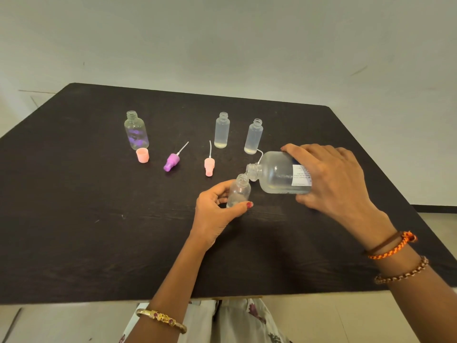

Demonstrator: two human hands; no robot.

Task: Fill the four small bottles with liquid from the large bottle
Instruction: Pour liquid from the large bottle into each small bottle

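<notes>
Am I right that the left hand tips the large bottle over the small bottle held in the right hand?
Hands are swapped: in the head view the right hand tips the large bottle, and the left hand holds the small bottle.

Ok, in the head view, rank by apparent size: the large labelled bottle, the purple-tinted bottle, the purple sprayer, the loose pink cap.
1. Large clear labelled bottle, though nearness to the camera flatters it.
2. Purple-tinted clear plastic bottle.
3. Purple pump sprayer, tube included.
4. Loose pink cap.

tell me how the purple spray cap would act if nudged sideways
The purple spray cap lies on its side on the table, so it would probably roll or pivot. It looks small and plastic, likely light. Its thin dip tube seems bendy and may flex.
</notes>
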